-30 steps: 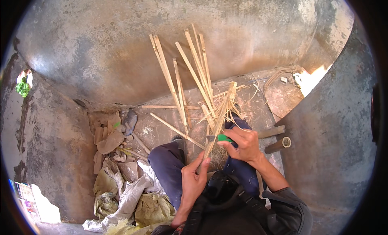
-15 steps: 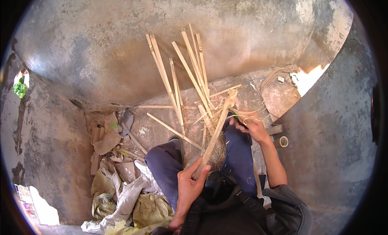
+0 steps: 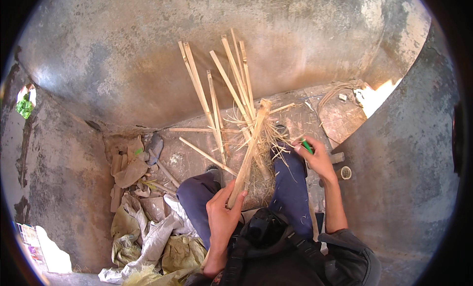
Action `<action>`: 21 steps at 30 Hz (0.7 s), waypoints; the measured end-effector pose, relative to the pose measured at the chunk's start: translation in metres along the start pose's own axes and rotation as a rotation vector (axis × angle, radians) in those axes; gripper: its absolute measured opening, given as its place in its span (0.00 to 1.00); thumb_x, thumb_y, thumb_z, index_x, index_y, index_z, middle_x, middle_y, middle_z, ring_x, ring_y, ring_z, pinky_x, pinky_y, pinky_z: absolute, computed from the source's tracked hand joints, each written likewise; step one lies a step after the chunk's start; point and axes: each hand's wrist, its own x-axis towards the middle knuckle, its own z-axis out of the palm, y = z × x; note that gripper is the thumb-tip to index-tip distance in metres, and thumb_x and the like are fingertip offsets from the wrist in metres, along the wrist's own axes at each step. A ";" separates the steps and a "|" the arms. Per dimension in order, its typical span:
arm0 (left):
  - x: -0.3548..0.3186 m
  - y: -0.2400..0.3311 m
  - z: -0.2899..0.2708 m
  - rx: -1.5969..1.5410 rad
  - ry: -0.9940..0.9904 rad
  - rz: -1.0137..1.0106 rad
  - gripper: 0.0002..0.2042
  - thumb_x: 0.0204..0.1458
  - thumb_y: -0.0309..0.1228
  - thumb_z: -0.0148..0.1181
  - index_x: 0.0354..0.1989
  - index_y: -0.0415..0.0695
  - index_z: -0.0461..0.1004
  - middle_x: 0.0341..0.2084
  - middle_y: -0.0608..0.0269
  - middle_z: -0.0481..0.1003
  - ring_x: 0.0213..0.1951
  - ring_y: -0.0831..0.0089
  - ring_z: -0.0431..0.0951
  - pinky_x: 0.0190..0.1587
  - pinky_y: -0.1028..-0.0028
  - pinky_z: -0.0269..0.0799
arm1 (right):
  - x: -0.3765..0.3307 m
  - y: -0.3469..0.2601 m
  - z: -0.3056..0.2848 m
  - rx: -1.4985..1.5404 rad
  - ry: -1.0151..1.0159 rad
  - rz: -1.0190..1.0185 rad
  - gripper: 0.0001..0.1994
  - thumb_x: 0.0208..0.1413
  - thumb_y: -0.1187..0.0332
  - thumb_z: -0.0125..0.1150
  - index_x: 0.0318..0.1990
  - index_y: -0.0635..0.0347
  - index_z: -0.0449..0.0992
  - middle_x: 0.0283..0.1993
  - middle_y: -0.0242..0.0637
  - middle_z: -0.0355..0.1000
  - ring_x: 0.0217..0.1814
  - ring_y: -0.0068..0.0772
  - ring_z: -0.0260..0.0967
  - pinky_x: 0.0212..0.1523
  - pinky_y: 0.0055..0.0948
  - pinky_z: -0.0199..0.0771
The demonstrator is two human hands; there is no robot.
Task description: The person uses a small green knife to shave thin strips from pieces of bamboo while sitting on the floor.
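My left hand [image 3: 222, 210] is closed around the lower end of a split bamboo strip [image 3: 250, 155]. The strip slants up and away from me, between my knees. Near its far end, thin curled shavings [image 3: 277, 138] fan out to the right and hang over my right knee. My right hand [image 3: 317, 159] is closed on a green-handled tool [image 3: 306, 146], a little to the right of the shavings. Its blade or working end cannot be made out. Under the strip stands a thicker bamboo piece [image 3: 263, 168], partly hidden among fine fibres.
Several bamboo strips [image 3: 196, 79] lean against the stained wall [image 3: 305, 45] ahead. A thin stick [image 3: 204, 154] lies on the floor left of them. Crumpled sacks [image 3: 148, 237] and broken debris [image 3: 130, 168] are at the left. A bamboo tube [image 3: 344, 173] lies beside my right forearm.
My right hand has moved right and slightly down, away from the strip. The strip's far end has shifted left and nearer, and the shavings now spread loose beside it.
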 end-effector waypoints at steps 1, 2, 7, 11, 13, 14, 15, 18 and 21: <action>0.003 -0.007 0.002 0.029 -0.016 0.017 0.20 0.64 0.23 0.72 0.63 0.32 0.81 0.43 0.51 0.87 0.34 0.74 0.85 0.37 0.76 0.81 | 0.000 0.001 -0.003 0.092 0.096 0.136 0.13 0.71 0.64 0.67 0.55 0.62 0.84 0.39 0.29 0.79 0.35 0.18 0.72 0.38 0.24 0.72; 0.005 -0.010 0.003 0.059 -0.032 0.034 0.21 0.65 0.21 0.71 0.65 0.31 0.80 0.44 0.52 0.86 0.32 0.78 0.84 0.34 0.78 0.81 | -0.003 0.002 -0.004 0.263 0.200 0.137 0.13 0.72 0.64 0.66 0.57 0.62 0.83 0.37 0.28 0.76 0.32 0.16 0.68 0.34 0.23 0.66; 0.009 -0.012 0.015 -0.130 -0.114 -0.092 0.19 0.70 0.23 0.65 0.67 0.32 0.78 0.42 0.51 0.87 0.37 0.72 0.88 0.40 0.74 0.85 | -0.019 -0.020 0.015 0.627 0.470 -0.010 0.11 0.75 0.63 0.62 0.56 0.57 0.77 0.29 0.23 0.65 0.21 0.11 0.50 0.21 0.20 0.45; 0.010 -0.020 0.023 -0.179 -0.166 -0.123 0.19 0.72 0.24 0.61 0.69 0.33 0.77 0.41 0.51 0.87 0.42 0.69 0.90 0.45 0.71 0.87 | -0.052 -0.057 0.037 0.410 0.131 0.054 0.09 0.72 0.61 0.65 0.47 0.56 0.79 0.26 0.23 0.67 0.23 0.12 0.58 0.23 0.19 0.53; 0.009 -0.017 0.024 -0.175 -0.191 -0.115 0.18 0.73 0.24 0.60 0.69 0.34 0.77 0.41 0.51 0.87 0.42 0.69 0.90 0.46 0.71 0.87 | -0.058 -0.069 0.057 0.092 0.043 -0.019 0.11 0.70 0.64 0.69 0.48 0.63 0.82 0.30 0.31 0.77 0.29 0.17 0.70 0.31 0.24 0.68; 0.009 -0.015 0.023 -0.169 -0.201 -0.111 0.18 0.73 0.24 0.59 0.69 0.35 0.77 0.41 0.50 0.87 0.42 0.69 0.90 0.46 0.71 0.86 | -0.060 -0.075 0.067 -0.056 0.061 -0.016 0.12 0.70 0.64 0.69 0.51 0.65 0.82 0.30 0.34 0.79 0.31 0.18 0.73 0.34 0.25 0.72; 0.009 -0.012 0.021 -0.172 -0.213 -0.113 0.18 0.73 0.24 0.59 0.69 0.35 0.77 0.41 0.50 0.87 0.42 0.69 0.90 0.47 0.71 0.86 | -0.061 -0.074 0.075 -0.072 0.088 -0.045 0.12 0.69 0.65 0.70 0.52 0.65 0.82 0.31 0.36 0.80 0.32 0.18 0.75 0.36 0.25 0.74; 0.009 0.002 0.012 -0.108 -0.267 -0.109 0.19 0.72 0.23 0.59 0.69 0.37 0.77 0.42 0.50 0.88 0.43 0.69 0.90 0.48 0.69 0.85 | -0.054 -0.053 0.092 -0.036 0.109 -0.122 0.14 0.70 0.68 0.69 0.56 0.67 0.81 0.36 0.40 0.85 0.34 0.17 0.76 0.37 0.25 0.75; 0.010 0.014 0.001 0.027 -0.297 -0.031 0.19 0.69 0.23 0.62 0.68 0.37 0.78 0.45 0.50 0.88 0.45 0.67 0.89 0.52 0.67 0.84 | -0.051 -0.041 0.094 0.191 0.005 -0.096 0.14 0.72 0.70 0.66 0.60 0.68 0.80 0.43 0.38 0.89 0.33 0.15 0.74 0.35 0.23 0.73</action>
